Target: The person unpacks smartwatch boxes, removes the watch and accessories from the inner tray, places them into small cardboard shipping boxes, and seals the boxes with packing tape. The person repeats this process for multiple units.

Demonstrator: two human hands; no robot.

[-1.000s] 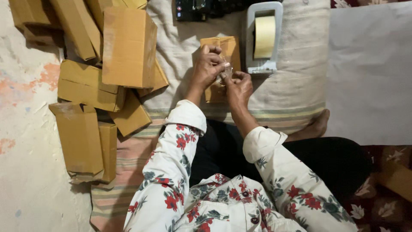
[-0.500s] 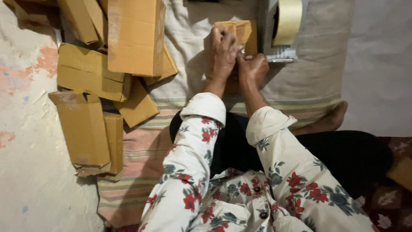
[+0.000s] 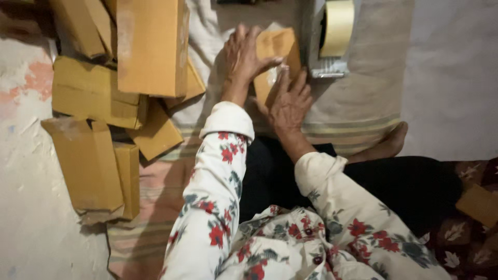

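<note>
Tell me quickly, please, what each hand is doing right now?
Left hand: open, fingers spread, pressing on the small brown box.
Right hand: open, flat against the same box.

Cream long sleeves (image 3: pixel 218 176) with red-and-teal floral print, plain cuffs; black trousers (image 3: pixel 394 192); bare foot (image 3: pixel 384 145)

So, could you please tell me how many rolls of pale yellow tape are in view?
1: the pale yellow tape roll sits in the grey dispenser at the top, just beyond the right hand. Others may lie outside the frame.
</note>
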